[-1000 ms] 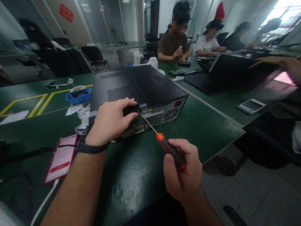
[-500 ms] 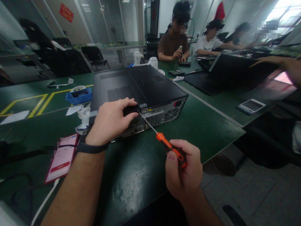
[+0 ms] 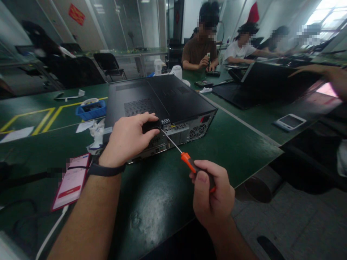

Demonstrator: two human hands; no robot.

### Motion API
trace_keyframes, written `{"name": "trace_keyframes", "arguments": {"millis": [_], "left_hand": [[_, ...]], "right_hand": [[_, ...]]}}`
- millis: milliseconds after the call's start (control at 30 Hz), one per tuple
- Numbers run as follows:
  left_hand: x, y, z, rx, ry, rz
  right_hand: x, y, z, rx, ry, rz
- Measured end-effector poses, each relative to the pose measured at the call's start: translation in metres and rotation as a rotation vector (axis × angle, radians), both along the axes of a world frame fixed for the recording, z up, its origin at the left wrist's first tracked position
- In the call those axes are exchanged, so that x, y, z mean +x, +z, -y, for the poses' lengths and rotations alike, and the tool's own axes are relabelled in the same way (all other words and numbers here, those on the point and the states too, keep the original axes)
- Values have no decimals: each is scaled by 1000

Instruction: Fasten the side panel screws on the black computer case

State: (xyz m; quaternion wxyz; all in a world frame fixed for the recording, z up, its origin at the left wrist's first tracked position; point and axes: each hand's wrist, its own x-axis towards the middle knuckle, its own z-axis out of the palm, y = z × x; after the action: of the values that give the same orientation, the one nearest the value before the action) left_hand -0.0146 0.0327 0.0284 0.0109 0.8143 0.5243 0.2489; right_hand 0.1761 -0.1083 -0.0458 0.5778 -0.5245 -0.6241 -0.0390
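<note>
A black desktop computer case lies flat on the green table, its rear panel with a fan grille facing me. My left hand grips the near top edge of that case, fingers on top and thumb against the back side. In my right hand is an orange and black screwdriver, with the fingers wrapped round its handle. Its thin shaft slants up and left to the rear edge of the case, just beside my left thumb. The tip's exact contact point is too small to make out.
Left of the case are a blue bin with small parts, crumpled plastic and a pink-screened phone on a white cable. To the right lie another phone and an open black case. Several people sit beyond.
The screwdriver handle has turned about its axis, showing a different side. My right hand has shifted slightly right with it. My left hand and the computer case have stayed put.
</note>
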Motion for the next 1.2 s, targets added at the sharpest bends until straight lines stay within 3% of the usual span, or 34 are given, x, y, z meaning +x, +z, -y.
{"name": "trace_keyframes", "arguments": {"millis": [433, 933, 1200], "left_hand": [[0, -1, -1, 8, -12, 14], [0, 1, 0, -3, -3, 5], [1, 1, 0, 6, -4, 9]], "right_hand": [[-2, 1, 2, -43, 12, -36], [-1, 4, -1, 34, 33, 9], [-2, 6, 1, -24, 61, -30]]}}
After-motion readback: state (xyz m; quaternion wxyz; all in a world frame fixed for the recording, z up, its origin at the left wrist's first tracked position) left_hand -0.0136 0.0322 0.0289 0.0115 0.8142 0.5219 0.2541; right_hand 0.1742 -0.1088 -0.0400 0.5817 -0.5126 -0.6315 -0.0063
